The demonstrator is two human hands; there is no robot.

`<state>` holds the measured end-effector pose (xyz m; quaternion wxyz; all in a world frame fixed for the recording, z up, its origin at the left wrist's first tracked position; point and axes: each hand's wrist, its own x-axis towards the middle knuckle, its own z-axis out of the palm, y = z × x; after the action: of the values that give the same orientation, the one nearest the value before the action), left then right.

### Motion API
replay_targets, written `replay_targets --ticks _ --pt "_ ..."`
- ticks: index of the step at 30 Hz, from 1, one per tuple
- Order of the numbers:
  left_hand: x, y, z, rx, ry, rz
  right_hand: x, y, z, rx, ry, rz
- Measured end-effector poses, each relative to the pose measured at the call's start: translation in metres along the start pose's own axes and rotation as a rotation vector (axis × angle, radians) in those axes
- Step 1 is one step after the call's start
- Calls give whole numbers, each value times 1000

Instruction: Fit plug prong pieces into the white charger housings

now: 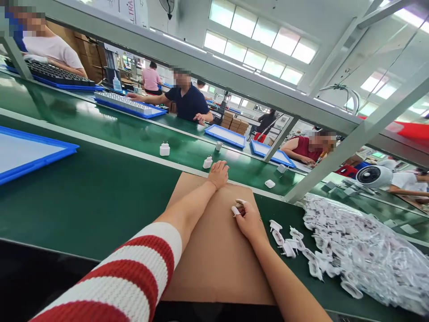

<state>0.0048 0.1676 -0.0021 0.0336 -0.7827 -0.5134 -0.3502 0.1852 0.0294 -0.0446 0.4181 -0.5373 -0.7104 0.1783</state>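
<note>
My left hand (219, 174) reaches over the far edge of a brown cardboard sheet (204, 250), beside the green conveyor belt. Just left of its fingers, a white plug adapter (208, 163) stands on the belt with its pins up. The fingers are loosely bent, and no object shows in them. Above the cardboard, my right hand (250, 220) has white finger covers on thumb and fingertip, held apart with nothing visible between them. To its right, several white plug casings (286, 243) lie loose on the green table.
A clear plastic bag (362, 255) of white casings fills the right side. More adapters (164, 149) stand on the belt (134, 138). A blue-rimmed tray (33, 154) lies at left. A slanted metal post (362, 125) rises at right. Co-workers sit across the belt.
</note>
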Motion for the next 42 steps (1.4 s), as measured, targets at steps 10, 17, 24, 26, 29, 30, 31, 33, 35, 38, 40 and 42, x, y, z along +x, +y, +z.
replay_targets --ticks 10,17,24,26,29,30,31,33,35,38,40,42 --pt "-49 28 -22 -84 -247 52 -4 3 -2 111 0 78" --pt "-77 23 -19 -129 -454 217 -9 3 -4 99 54 123" --pt "-72 25 -25 -135 -478 232 -9 -5 -8 28 60 103" --pt "-71 25 -25 -145 -480 234 -8 -7 -10 19 56 94" --pt "-69 23 -24 -160 -477 239 -6 -8 -14 14 50 103" --pt "-68 22 -24 -163 -476 241 -6 -7 -15 16 49 110" --pt "-67 22 -23 -164 -476 242 -5 -6 -16 20 47 119" --pt "-66 21 -23 -161 -478 242 -4 -3 -17 38 46 135" --pt "-65 22 -24 -153 -484 245 -3 0 -17 64 41 145" --pt "-66 23 -26 -142 -488 256 -2 3 -15 103 26 162" --pt "-66 24 -26 -141 -483 264 -1 2 -17 121 18 185" --pt "-65 24 -26 -145 -474 271 -2 0 -25 57 24 185"
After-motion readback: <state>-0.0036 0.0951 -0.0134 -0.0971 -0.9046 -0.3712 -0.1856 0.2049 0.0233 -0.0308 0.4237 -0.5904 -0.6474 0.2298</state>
